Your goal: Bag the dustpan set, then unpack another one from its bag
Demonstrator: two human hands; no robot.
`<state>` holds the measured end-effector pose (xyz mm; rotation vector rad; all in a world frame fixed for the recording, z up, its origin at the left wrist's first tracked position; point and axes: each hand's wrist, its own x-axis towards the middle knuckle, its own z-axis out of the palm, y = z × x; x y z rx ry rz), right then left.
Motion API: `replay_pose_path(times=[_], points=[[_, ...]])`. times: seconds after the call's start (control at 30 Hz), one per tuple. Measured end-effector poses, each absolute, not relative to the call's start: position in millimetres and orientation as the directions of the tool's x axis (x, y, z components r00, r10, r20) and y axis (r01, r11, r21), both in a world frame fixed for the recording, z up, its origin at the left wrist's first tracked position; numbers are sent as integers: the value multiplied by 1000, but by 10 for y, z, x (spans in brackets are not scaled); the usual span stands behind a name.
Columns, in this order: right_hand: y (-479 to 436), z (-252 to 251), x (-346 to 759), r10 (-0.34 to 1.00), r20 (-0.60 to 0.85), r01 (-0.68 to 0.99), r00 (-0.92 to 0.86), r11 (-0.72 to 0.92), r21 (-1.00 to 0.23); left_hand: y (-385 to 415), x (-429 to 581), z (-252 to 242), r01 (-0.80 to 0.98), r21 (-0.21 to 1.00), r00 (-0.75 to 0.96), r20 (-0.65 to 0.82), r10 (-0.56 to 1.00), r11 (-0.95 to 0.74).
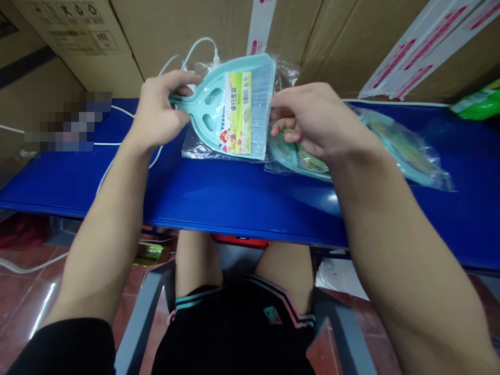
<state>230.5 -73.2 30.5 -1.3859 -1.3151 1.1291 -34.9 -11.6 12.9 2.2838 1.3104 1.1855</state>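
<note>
Forearms (109,219) stretch out over a blue table (195,192). The left hand (158,107) curls closed around the handle of a bagged mint-green plastic dustpan (230,107), held up on edge. The half-curled right hand (312,120) touches the dustpan's bag, its grip unclear, above a second bagged mint-green piece (300,159). Cardboard boxes (195,36) stand behind.

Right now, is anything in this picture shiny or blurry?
In the head view, glare streaks the red floor tile, a small glare shines on the blue tabletop, and a blocky pixelated patch hides something at left.
</note>
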Motion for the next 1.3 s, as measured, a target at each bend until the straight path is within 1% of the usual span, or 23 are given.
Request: replay_pose_path(times=[0.17,0.3,0.4,0.47,0.63,0.77,1.13,1.3], points=[[-765,318,2360,997,-78,128,0,-78,-989,-131,-348,135,610,560,251,535,807,-561],[-794,349,2374,988,-155,78,-14,-153,-985,-124,-347,139,594,554,255,558,790,-583],[-801,365,2362,976,-211,23,-56,-210,-977,-117,-335,138,593,558,250,558,791,-581],[-794,362,2353,974,-213,-3,-80,-214,-977,-117,-329,137,605,559,247,545,801,-567],[-726,315,2353,970,-234,50,-72,-231,-972,-135,-346,134,607,590,241,502,831,-532],[-674,275,2376,965,-220,37,-141,-217,-976,-144,-365,138,604,592,252,494,832,-534],[-710,274,2285,982,-163,31,-99,-161,-986,-153,-377,137,596,609,234,493,838,-524],[-675,231,2314,979,-141,33,-144,-138,-990,-132,-407,116,571,613,249,505,827,-546]])
